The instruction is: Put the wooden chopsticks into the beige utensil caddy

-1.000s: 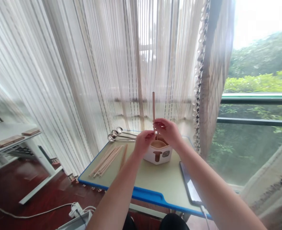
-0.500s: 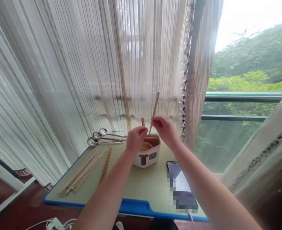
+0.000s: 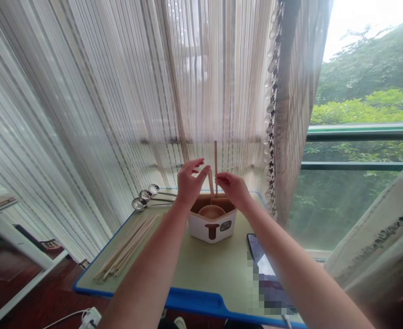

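Note:
My right hand [image 3: 234,188] pinches a brown wooden chopstick [image 3: 216,157], which stands nearly upright over the back of a white utensil holder [image 3: 201,228] with a brown inside. Beside it, more thin chopsticks [image 3: 211,186] rise out of the holder. My left hand [image 3: 191,182] is open just left of these, thumb and fingers apart, with nothing in it. At the holder's front a round brown divider [image 3: 212,212] shows. Light wooden chopsticks [image 3: 129,246] lie in a loose bundle on the table, left of my left forearm. That forearm hides most of some darker ones.
Several metal skimmer ladles [image 3: 139,204] lie at the table's back left. A phone [image 3: 268,269] with a cable is at the right, partly under my right forearm. The small table [image 3: 201,269] has a blue edge. Striped curtains [image 3: 136,91] hang behind it.
My left hand has opened and lifted slightly. My right hand has lowered the chopstick and turned it more upright. The camera view has shifted a little.

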Demonstrator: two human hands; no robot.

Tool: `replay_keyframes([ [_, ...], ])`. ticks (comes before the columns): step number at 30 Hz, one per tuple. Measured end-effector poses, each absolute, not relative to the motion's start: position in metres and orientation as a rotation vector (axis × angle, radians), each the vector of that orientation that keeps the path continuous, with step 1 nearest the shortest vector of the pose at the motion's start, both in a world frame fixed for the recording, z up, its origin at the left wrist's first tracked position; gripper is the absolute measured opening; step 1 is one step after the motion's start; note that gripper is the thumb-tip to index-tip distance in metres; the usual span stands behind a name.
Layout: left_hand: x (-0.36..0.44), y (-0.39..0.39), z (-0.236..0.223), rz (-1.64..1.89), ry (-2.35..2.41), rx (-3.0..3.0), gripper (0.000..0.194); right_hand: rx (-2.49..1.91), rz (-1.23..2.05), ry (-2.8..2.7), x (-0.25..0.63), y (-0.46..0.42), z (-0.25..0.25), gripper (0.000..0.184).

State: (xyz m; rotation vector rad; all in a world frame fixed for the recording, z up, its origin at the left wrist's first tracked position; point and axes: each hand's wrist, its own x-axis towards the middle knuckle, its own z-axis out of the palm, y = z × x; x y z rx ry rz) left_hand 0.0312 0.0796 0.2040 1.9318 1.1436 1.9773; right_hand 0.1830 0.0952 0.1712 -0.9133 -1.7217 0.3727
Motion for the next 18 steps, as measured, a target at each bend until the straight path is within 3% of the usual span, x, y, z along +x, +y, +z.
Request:
replay_keyframes([
  [8,0.026,0.097,0.221,1.721,1.028,2.05,0.03,-0.966,0.485,-1.702,0.184,0.105,0.141,0.014],
  [18,0.032,0.113,0.215,1.692,1.079,2.002,0.026,-1.052,0.412,-1.799,0.185,0.112,0.133,0.014],
])
